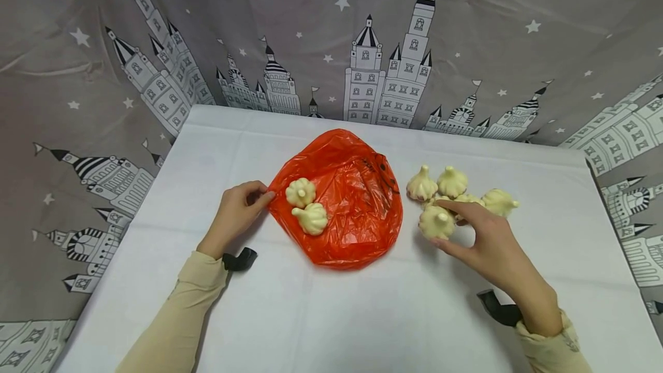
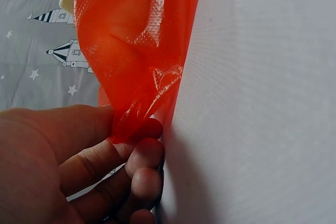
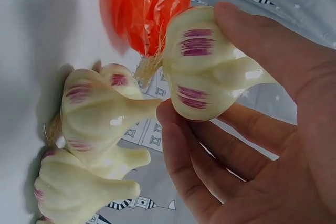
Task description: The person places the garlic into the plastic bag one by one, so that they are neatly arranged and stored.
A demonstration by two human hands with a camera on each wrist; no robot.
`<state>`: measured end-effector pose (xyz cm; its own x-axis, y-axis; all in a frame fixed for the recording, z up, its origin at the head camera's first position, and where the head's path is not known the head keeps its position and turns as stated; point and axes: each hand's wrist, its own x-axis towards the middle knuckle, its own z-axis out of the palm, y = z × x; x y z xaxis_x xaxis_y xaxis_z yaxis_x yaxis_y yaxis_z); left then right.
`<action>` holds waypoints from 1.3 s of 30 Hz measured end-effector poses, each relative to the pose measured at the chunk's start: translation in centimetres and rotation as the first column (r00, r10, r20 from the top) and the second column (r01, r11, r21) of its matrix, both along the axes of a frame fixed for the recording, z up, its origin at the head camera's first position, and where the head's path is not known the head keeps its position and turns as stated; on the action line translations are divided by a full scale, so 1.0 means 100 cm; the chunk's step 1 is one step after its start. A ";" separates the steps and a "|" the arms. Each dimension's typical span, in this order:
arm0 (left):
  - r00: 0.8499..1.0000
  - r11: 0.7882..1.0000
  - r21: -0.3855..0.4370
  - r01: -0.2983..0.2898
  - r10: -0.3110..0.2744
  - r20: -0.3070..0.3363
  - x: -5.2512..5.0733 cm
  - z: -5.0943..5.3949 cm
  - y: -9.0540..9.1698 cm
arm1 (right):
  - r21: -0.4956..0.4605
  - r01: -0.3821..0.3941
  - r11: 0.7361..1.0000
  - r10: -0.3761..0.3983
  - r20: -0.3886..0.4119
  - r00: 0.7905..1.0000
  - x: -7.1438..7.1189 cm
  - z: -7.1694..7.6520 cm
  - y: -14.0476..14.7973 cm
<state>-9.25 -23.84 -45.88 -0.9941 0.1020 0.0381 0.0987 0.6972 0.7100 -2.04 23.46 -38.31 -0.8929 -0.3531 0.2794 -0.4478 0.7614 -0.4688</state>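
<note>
A red plastic bag [image 1: 352, 217] lies spread on the white table, with two garlic bulbs [image 1: 312, 219] on its left part. My left hand [image 1: 235, 214] pinches the bag's left edge between thumb and finger; the left wrist view shows the gathered red film [image 2: 136, 108] there. To the right of the bag, my right hand [image 1: 489, 240] holds a garlic bulb [image 1: 437, 223] between thumb and fingers. Purple streaks and dry roots show on this held bulb [image 3: 202, 66] in the right wrist view. Several more garlic bulbs [image 1: 453, 182] lie just behind that hand, partly hidden by it.
The white table [image 1: 331, 315] reaches back to a grey curtain [image 1: 311, 33] printed with castles and stars. Black wrist mounts [image 1: 240, 259] sit at both wrists. Beyond the other bulbs, one garlic bulb [image 1: 499, 202] lies farthest right.
</note>
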 end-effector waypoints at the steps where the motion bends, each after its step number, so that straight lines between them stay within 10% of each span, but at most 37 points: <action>1: 1.000 1.000 0.001 0.000 0.000 -0.001 0.000 0.000 0.000 | -0.003 0.000 1.000 0.000 0.000 1.000 0.000 0.000 -0.001; 29: 1.000 1.000 -0.006 0.000 0.000 -0.028 0.001 -0.002 0.000 | -0.135 -0.026 0.991 0.029 0.018 0.999 -0.028 0.033 -0.062; 39: 0.999 1.000 -0.001 0.006 -0.006 -0.033 0.001 -0.001 0.000 | -0.116 -0.136 0.984 0.147 0.097 0.984 -0.023 0.012 -0.103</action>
<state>-9.19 -23.85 -45.95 -0.9916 0.1079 0.0711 0.1265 0.6972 0.7056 -4.38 13.18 -37.13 -0.8624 -0.4506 0.2307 -0.4915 0.6362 -0.5947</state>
